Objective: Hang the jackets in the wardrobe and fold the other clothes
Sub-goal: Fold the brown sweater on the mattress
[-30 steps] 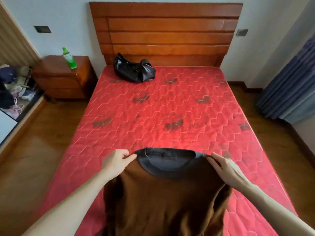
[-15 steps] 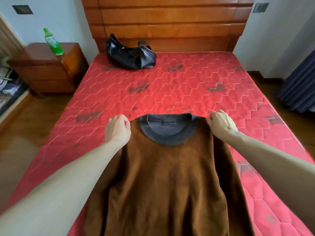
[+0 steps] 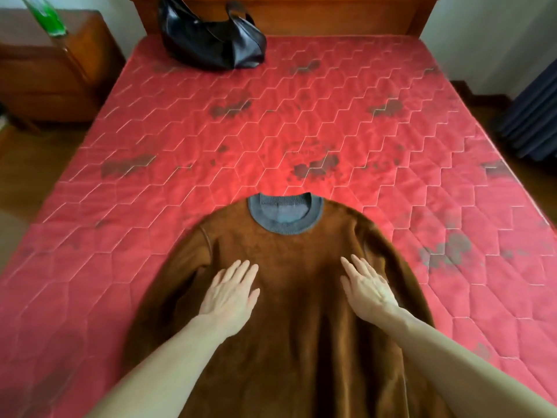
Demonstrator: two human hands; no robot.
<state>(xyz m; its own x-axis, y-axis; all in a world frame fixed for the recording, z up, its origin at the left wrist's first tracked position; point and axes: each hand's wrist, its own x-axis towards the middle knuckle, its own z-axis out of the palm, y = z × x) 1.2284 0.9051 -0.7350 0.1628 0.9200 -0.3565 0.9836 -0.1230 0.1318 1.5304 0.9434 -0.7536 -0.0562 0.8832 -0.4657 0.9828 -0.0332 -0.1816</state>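
A bedroom fills the head view: a red quilted mattress (image 3: pixel 301 131) with a hexagon stitch pattern and scattered dark blotches sits against a wooden headboard (image 3: pixel 331 16) at the top edge. To the left of the bed stands a wooden nightstand (image 3: pixel 45 70), and a green plastic bottle (image 3: pixel 45 16) stands on it, cut off by the top of the frame. Dark blue curtains (image 3: pixel 533 116) hang at the right edge, over a brown wooden floor.

A black leather handbag (image 3: pixel 211 40) slumps on the mattress near the headboard, left of centre.

A brown sweater (image 3: pixel 295 312) with a grey ribbed collar (image 3: pixel 285 215) lies spread on the near half of the mattress, front side up, collar pointing toward the headboard. Both sleeves trail down along the body, and the lower hem runs out of the bottom of the frame.

The left hand (image 3: pixel 230 292) lies flat on the chest of the sweater, palm down, fingers straight and held close together. The right hand (image 3: pixel 366 288) lies flat on the chest just to the right, palm down, fingers straight and slightly fanned. Neither hand grips the fabric. A bare stretch of sweater separates the two hands.
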